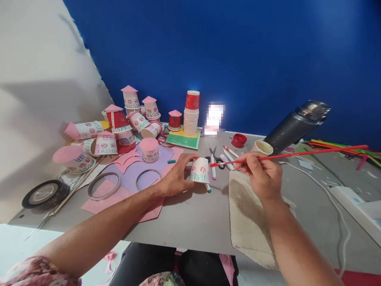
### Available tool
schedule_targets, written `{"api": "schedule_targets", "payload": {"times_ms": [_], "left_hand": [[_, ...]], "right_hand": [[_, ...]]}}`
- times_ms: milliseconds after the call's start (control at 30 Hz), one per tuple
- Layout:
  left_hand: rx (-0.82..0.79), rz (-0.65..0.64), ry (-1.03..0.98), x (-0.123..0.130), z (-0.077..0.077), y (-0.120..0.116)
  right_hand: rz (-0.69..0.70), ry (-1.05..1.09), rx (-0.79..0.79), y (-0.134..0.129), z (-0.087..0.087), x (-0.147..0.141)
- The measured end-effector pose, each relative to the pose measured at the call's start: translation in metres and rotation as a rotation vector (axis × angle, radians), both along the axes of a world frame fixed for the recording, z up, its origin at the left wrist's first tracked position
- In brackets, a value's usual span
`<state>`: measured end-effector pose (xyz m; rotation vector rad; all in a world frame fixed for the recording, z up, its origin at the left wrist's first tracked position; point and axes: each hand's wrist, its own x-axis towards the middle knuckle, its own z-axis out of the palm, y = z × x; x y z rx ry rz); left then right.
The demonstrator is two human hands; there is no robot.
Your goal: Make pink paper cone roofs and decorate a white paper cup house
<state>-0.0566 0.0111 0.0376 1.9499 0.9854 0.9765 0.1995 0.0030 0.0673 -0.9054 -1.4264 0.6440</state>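
Note:
My left hand grips a white paper cup from its left side, upside down just over the table. Green grass strokes and red flower shapes decorate the cup's wall. Between the fingers of my right hand is a long red paintbrush, its red-wet tip close to the cup's right side. Behind the cup lie open scissors and several white markers. A small red paint pot stands farther back, beside a paper cup of cloudy liquid.
Several decorated cups with pink paper roofs crowd the left. A stack of plain cups stands on a green and yellow book. A beige cloth lies under my right forearm. A dark thermos leans at right near a white cable.

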Motion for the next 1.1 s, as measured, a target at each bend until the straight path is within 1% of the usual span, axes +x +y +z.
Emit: {"api": "schedule_targets", "payload": {"times_ms": [133,300,367,433,533,633,700,767,833,867,933,1000,1033,1100], "left_hand": [[-0.004,-0.016,-0.057,0.000,-0.004,0.002],[-0.152,-0.150,-0.238,0.001,-0.006,0.006],[-0.175,-0.165,-0.273,0.001,-0.006,0.007],[-0.132,-0.127,-0.237,0.000,-0.004,0.006],[-0.008,-0.014,-0.091,0.000,0.001,0.002],[0.059,0.080,0.034,0.002,0.007,-0.003],[0.073,0.115,0.073,0.003,0.009,-0.005],[0.094,0.140,0.099,0.004,0.009,-0.006],[0.153,0.165,0.128,0.004,0.007,-0.006],[0.193,0.175,0.143,0.003,0.005,-0.005],[0.260,0.192,0.166,0.003,0.003,-0.004],[0.272,0.199,0.158,0.002,0.001,-0.002],[0.256,0.200,0.140,0.002,0.000,-0.001],[0.207,0.209,0.085,0.002,0.000,0.001]], "right_hand": [[-0.053,0.037,0.027,0.002,0.001,-0.002],[-0.110,0.141,0.055,0.006,0.004,-0.005],[-0.149,0.169,0.062,0.007,0.005,-0.005],[-0.187,0.187,0.051,0.009,0.005,-0.005],[-0.241,0.202,0.040,0.012,0.004,-0.004],[-0.277,0.219,0.040,0.016,0.004,-0.003],[-0.286,0.257,0.029,0.016,0.008,-0.001],[-0.307,0.274,0.037,0.014,0.017,0.003],[-0.377,0.188,0.071,0.012,0.030,0.010],[-0.433,0.095,0.094,0.012,0.037,0.015],[-0.562,-0.156,0.138,0.017,0.053,0.028],[-0.679,-0.413,0.165,0.029,0.066,0.041],[-0.717,-0.524,0.143,0.038,0.071,0.046],[-0.747,-0.691,-0.004,0.059,0.077,0.054]]}}
